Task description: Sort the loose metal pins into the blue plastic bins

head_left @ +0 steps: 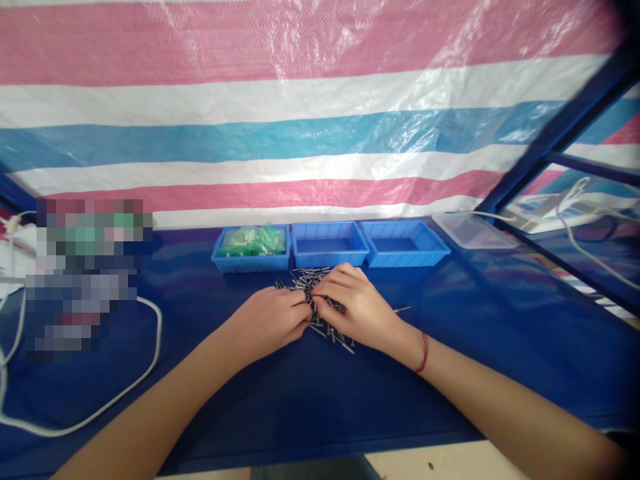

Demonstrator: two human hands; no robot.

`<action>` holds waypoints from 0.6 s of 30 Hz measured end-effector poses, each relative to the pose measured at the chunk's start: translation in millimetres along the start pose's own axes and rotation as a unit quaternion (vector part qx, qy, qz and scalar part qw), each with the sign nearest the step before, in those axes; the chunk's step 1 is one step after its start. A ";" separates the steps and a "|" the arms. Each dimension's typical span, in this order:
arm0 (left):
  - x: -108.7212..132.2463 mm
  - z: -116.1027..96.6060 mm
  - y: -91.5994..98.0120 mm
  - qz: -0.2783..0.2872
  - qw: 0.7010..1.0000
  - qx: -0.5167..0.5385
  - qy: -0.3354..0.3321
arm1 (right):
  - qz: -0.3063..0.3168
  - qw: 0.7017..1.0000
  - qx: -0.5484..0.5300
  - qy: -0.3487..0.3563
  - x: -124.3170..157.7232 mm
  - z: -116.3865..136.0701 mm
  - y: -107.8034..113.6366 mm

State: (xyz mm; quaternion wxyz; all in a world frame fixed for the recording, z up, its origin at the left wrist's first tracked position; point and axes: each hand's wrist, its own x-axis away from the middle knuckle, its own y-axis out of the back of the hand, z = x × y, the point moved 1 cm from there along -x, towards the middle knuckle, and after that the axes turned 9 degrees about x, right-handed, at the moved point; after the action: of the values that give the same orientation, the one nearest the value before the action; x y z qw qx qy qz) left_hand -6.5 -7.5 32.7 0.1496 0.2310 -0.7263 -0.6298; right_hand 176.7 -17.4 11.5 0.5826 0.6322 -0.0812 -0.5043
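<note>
A loose pile of thin metal pieces, shaped like nails or screws, lies on the blue table in front of me. My left hand rests at the pile's left side, its fingers curled in. Over the right part of the pile is my right hand, with thumb and fingers drawn together in a pinch. The fingertips of both hands nearly meet among the pieces, so what they grip is hidden. Just beyond the pile, the middle blue bin holds nothing visible.
The left blue bin holds green-and-clear plastic packets. Another blue bin stands at right, beside a translucent lid. A white cable loops over the table's left. Striped sheeting hangs behind; a blue frame post slants at right.
</note>
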 end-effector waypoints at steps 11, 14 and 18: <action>-1.3 -0.2 4.5 -0.054 0.996 0.056 0.047 | 0.008 1.000 -0.016 0.005 -0.9 3.3 10.4; -2.3 0.0 6.3 -0.098 0.988 0.102 0.062 | 0.003 1.000 -0.003 0.003 -0.4 3.8 9.8; -3.2 0.2 5.0 -0.176 0.965 0.181 0.074 | -0.001 1.000 0.001 0.000 0.3 3.8 8.1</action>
State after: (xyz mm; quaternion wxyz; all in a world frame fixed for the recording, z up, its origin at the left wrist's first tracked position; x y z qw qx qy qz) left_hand -4.7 -5.1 37.9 0.0459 0.4245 -0.7629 -0.4854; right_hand 178.0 -22.6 18.7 0.5819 0.6324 -0.0814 -0.5048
